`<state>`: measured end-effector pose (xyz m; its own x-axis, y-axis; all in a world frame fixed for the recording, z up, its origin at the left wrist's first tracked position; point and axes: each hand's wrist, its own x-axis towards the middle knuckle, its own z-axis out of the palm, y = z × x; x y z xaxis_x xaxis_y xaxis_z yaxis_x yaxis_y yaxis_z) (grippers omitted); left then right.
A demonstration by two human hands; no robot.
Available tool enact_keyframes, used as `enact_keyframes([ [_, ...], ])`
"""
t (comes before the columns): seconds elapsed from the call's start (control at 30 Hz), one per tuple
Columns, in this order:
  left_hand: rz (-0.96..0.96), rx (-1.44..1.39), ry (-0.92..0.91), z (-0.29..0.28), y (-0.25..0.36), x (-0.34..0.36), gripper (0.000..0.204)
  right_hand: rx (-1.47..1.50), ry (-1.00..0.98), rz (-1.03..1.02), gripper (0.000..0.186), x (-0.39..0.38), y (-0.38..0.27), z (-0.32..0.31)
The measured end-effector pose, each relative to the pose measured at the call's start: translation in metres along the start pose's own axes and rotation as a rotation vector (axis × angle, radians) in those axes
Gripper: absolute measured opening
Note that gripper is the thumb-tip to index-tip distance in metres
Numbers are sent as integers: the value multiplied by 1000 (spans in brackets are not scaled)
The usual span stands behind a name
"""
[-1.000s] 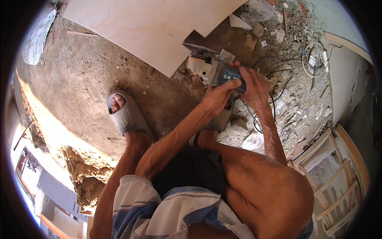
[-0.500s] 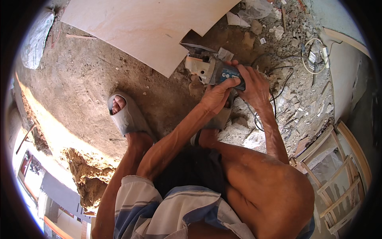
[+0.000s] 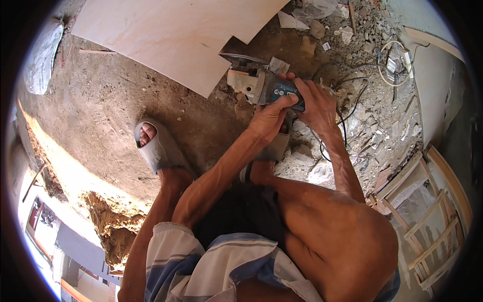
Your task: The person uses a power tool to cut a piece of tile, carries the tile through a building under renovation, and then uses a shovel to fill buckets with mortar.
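Angle grinder: this one (image 3: 279, 92) is up ahead of the knees, a bit right of centre, with its metal head toward the tile
Long axis: slants from the head at upper left down to the back end at lower right, so the head sits left of and beyond the fingers
Disc side: grey curved edge (image 3: 244, 58) on the far side of the head, right by the notch; can't tell if it's touching
Right hand: (image 3: 318, 106) wrapped round the back end, fingers curled over it
Left hand: (image 3: 266, 120) gripping the near side of the body, thumb up on top, so it's the closer one to the head
Pale tile: big notched slab (image 3: 166, 40), past the grinder and off to the left
Black cord: loops (image 3: 358, 98) over the rubble (image 3: 375, 136), right of the right hand
Grey sandal: (image 3: 162, 151) left foot, well apart from the disc
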<state>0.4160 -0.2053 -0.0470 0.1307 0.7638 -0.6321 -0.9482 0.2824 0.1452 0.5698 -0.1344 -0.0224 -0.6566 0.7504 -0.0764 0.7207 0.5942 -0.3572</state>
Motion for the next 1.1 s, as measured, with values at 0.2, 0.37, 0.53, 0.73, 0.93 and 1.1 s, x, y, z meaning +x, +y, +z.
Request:
enact_keyframes([
  [0.2, 14, -8, -18, -1, -1, 0, 61, 15, 14, -7, 81, 1, -2, -2],
  [0.37, 6, 28, -16, 1, 3, -3, 60, 12, 11, 2, 81, -1, -4, 0],
  [0.53, 0, 3, -12, 0, 2, -3, 57, 3, 23, 1, 80, -3, -2, 4],
  [0.73, 14, 7, -33, 0, 2, -3, 57, 21, 13, 10, 79, -3, -3, 2],
  [0.93, 14, 1, -24, -1, 1, -3, 58, 2, 6, 14, 79, -4, -1, 3],
  [1.1, 4, 0, -8, -1, 2, -4, 59, 3, 2, 27, 80, -4, -4, 2],
])
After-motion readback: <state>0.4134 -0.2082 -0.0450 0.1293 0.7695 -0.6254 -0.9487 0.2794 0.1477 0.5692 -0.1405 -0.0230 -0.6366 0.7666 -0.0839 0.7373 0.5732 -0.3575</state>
